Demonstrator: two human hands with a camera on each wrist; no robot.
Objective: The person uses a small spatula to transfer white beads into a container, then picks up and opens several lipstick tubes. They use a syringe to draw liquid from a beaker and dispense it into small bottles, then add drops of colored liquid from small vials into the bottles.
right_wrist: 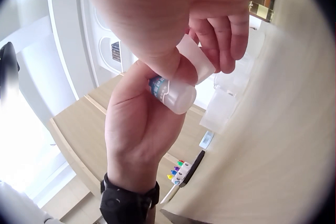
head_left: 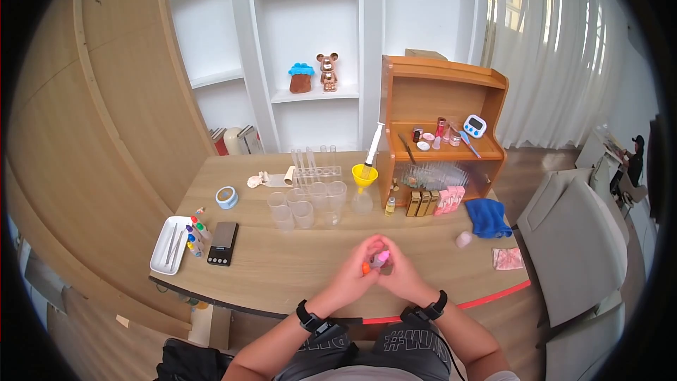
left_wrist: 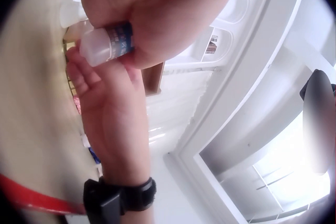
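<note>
Both hands meet above the near middle of the table, fingers close together. My left hand (head_left: 355, 268) grips a small bottle with an orange cap (head_left: 366, 268). Its translucent base and blue label show in the left wrist view as the bottle (left_wrist: 107, 44) and in the right wrist view as the same bottle (right_wrist: 173, 95). My right hand (head_left: 403, 273) holds a second small bottle with a pink cap (head_left: 383, 257), pointing away to the right. A pale whitish piece (right_wrist: 197, 58) shows under the right hand's fingers in the right wrist view; the rest is hidden.
Several colour-capped bottles (head_left: 197, 229), a white tray (head_left: 156, 250) with tweezers and a black scale (head_left: 221, 255) are at left. Clear cups (head_left: 303, 214), a test-tube rack (head_left: 321, 172) and a flask with yellow funnel (head_left: 364, 176) stand behind. A wooden cabinet (head_left: 444, 70) and blue cloth (head_left: 488, 219) are at right.
</note>
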